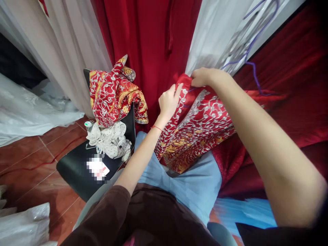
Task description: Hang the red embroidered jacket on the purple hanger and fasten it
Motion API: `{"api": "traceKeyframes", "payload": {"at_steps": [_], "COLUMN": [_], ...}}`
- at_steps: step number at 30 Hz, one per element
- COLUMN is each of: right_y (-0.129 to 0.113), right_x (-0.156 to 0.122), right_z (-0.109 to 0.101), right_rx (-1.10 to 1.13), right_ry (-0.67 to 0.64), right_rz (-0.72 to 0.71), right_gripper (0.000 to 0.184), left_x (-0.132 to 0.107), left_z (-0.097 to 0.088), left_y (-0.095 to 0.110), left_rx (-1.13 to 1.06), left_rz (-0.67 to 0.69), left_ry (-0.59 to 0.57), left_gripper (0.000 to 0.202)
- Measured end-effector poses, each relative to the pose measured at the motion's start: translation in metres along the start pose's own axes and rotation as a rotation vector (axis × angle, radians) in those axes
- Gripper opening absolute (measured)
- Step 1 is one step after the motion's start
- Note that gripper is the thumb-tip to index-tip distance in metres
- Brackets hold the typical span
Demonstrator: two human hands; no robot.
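One view, worn on the head; looks forward and steeply down; close.

Gap between patterned bundle and left fingers; obstacle rightward: purple hanger

The garment is red with silver scrolls and gold motifs, the bundle likewise red, silver and gold, the hanger purple, the cloth white with dark dots, the chair black and the shirt dark brown.
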State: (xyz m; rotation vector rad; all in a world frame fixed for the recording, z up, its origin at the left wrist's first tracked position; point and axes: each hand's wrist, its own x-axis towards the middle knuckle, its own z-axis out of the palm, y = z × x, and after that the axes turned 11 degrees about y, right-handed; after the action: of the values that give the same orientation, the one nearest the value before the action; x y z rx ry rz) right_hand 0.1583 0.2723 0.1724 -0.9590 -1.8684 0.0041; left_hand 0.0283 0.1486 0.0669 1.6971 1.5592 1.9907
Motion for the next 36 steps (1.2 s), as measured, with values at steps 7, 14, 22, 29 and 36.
{"api": "traceKeyframes", "payload": {"at_steps": [7, 14, 22, 29, 36], "right_y": [-0.050, -0.079, -0.051, -0.055, -0.066], "right_x": [-0.060, -0.209, -0.240, -0.223, -0.220], "right_z": [-0.033, -0.040, 0.015, 0.012, 0.022], "right_rx": [-0.571, -0.373, -0.068, 0.063, 0.239], "right_ry": [0.056, 0.395, 0.212, 0.126, 0.047], "right_rz": [-0.240, -0.032, 0.455, 0.479, 0.600], "right_gripper": [0.026, 0.036, 0.037, 0.028, 0.022], "left_x": [0.002, 0.002, 0.002, 0.000, -0.002], "left_z": [0.005, 0.009, 0.010, 0.007, 0.004], "left_y": [-0.009, -0.008, -0.010, -0.006, -0.005], "left_rx": [0.030, -0.003, -0.011, 0.077, 0.186], "left_rz": [0.023, 0.008, -0.006, 0.008, 0.061], "left_ry": [0.012, 0.025, 0.033, 0.052, 0.068], "left_gripper": [0.038, 0.041, 0.046, 0.053, 0.053]}}
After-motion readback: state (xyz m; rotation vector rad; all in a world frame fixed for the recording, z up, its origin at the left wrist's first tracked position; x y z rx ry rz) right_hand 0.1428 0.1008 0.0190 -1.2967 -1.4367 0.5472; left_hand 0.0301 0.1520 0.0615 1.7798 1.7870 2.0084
